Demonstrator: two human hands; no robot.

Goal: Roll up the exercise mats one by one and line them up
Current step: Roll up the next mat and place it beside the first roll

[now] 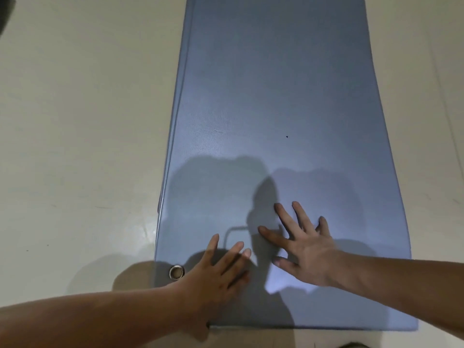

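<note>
Left hand (218, 270) and right hand (305, 249) rest flat on blue mat (276, 96).

A blue exercise mat (276, 109) lies flat and lengthwise on a pale floor (88, 121). The left hand (213, 270) and right hand (301, 249) rest spread on the mat's near end, filling the middle of that end. Beyond the fingers the mat's surface runs on bare, with broad open floor along its left side and a narrower strip along its right; a dark shape (6, 16) sits at the far left corner, well apart from the mat.
</note>
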